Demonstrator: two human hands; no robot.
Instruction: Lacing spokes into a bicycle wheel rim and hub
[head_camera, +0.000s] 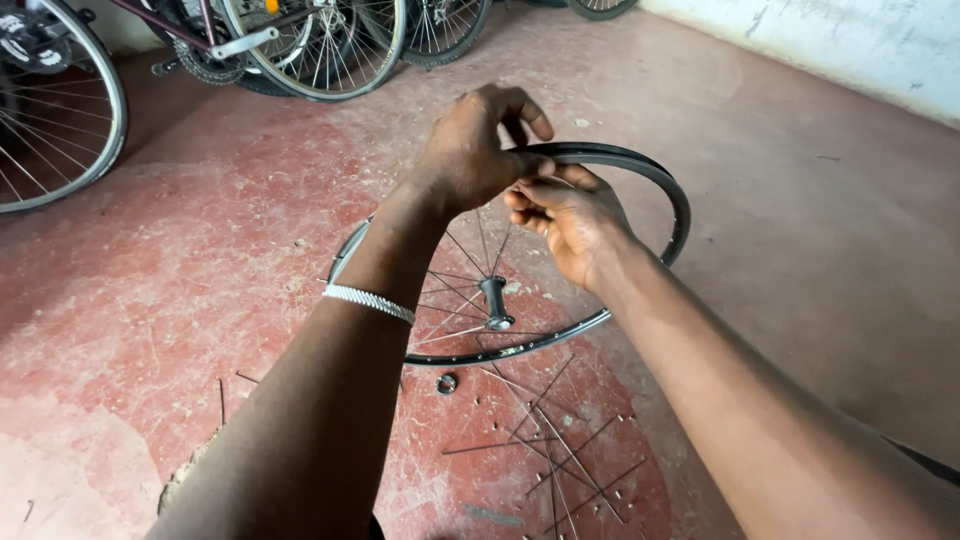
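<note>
A black bicycle wheel rim (668, 190) lies flat on the red floor, with a metal hub (496, 301) at its middle and a few thin spokes fanning from it. Both hands meet above the rim's far side. My left hand (470, 150), a silver bracelet on its wrist, pinches something small with thumb and fingers. Just below it, my right hand (572, 222) is curled around thin spokes; what the fingertips hold is too small to make out.
Several loose spokes (560, 440) and small nipples lie scattered on the floor near me, with a small metal ring (447, 384) by the rim. Bicycles and wheels (320, 50) stand along the back. A white wall (860, 40) runs at the right.
</note>
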